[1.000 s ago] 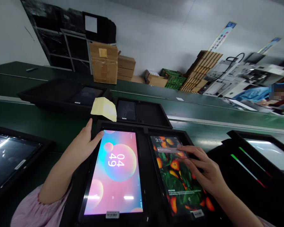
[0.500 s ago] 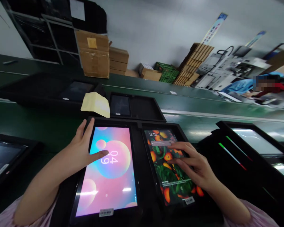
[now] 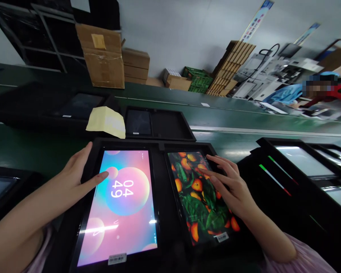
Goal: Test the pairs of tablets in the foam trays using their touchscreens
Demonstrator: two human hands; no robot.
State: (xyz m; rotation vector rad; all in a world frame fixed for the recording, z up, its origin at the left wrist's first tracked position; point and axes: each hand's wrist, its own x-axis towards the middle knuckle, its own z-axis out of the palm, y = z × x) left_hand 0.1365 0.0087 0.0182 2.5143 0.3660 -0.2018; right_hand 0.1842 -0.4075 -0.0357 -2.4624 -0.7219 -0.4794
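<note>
Two lit tablets lie side by side in a black tray (image 3: pixel 161 146) in front of me. The left tablet (image 3: pixel 122 204) shows a pink and blue screen with "04 49". My left hand (image 3: pixel 78 172) rests on its left edge, fingers apart, thumb touching the screen. The right tablet (image 3: pixel 201 197) shows oranges and green leaves. My right hand (image 3: pixel 230 185) lies over its right side with fingers spread, fingertips on the glass. Neither hand holds anything.
A yellow paper sheet (image 3: pixel 106 121) sits behind the left tablet. More black trays with tablets (image 3: pixel 156 123) (image 3: pixel 304 161) (image 3: pixel 0 185) lie on the green conveyor bench (image 3: pixel 244 125). Cardboard boxes (image 3: pixel 104 57) and a dark rack stand against the far wall; a person is at far right.
My left thumb slid back from the screen's middle to its left edge. On the right tablet the clock and notification vanished; my right fingers shifted up the screen. The view drifted left.
</note>
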